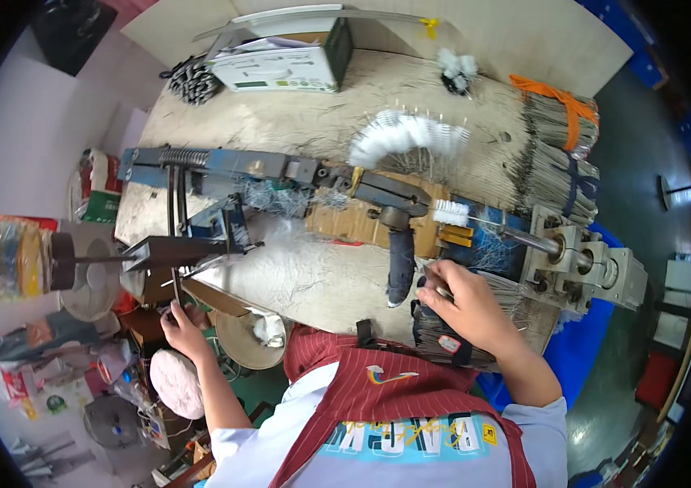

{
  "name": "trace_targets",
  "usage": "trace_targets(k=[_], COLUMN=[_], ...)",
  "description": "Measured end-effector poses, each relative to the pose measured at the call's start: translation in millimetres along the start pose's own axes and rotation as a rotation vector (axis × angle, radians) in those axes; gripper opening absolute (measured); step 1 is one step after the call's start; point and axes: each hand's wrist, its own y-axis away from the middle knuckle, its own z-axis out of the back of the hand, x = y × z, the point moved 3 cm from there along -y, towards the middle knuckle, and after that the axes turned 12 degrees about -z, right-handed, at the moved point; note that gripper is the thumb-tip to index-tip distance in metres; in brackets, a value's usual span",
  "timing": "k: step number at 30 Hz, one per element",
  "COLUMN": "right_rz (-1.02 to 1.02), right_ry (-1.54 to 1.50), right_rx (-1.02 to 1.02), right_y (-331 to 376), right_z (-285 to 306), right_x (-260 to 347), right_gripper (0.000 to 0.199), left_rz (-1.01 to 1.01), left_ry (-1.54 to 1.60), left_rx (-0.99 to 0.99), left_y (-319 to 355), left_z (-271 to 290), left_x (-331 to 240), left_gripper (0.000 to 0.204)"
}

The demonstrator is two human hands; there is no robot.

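My left hand [187,329] is closed round the lower end of a dark metal lever [175,285] that hangs from the left of the bench machine. My right hand [467,305] is closed in a pinch in front of the machine; what lies between thumb and finger is too small to make out. Just beneath it is a bundle of thin metal wires [492,289]. A white bristle brush [450,213] on a wire stem sits in line with the metal spindle [531,238]. Left of it is the clamp [394,193] with a dark wrapped handle [400,264].
An arc of white brushes [406,138] stands behind the machine. Tied wire bundles [561,175] lie at the right, near the motor block [581,264]. A cardboard box [280,65] stands at the back. Loose white bristles [280,256] cover the bench, with a bucket [240,342] below.
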Motion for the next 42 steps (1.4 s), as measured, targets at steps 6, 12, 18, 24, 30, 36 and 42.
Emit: trace_targets(k=[6, 12, 18, 24, 30, 36, 42], right_rz=[-0.187, -0.184, 0.155, 0.228, 0.329, 0.26, 0.034], right_ry=[-0.255, -0.13, 0.032, 0.839, 0.829, 0.738, 0.552], right_rx=[0.074, -0.081, -0.071, -0.518, -0.42, -0.385, -0.385], right_y=[-29.7, 7.0, 7.7, -20.6, -35.5, -57.3, -105.9], right_z=[-48.4, -13.3, 43.5, 78.0, 90.1, 99.4, 108.0], right_x=[-3.2, 25.7, 64.0, 34.7, 29.1, 24.9, 20.1], right_gripper=[0.052, 0.046, 0.036, 0.012, 0.007, 0.009, 0.019], left_rz=[-0.109, 0.455, -1.219, -1.415, -0.157, -0.191, -1.073], left_ry=[-0.028, 0.265, 0.226, 0.289, 0.61, 0.302, 0.405], left_rx=[0.193, 0.573, 0.916, 0.759, 0.503, 0.854, 1.06], left_y=[38.6, 100.9, 154.1, 156.6, 114.2, 126.5, 168.3], left_z=[-26.0, -52.3, -145.4, -159.7, -155.2, -167.2, -180.4], left_x=[-27.2, -73.1, -228.8, -243.3, -174.3, -125.3, -222.6], left_gripper=[0.019, 0.023, 0.052, 0.037, 0.02, 0.018, 0.021])
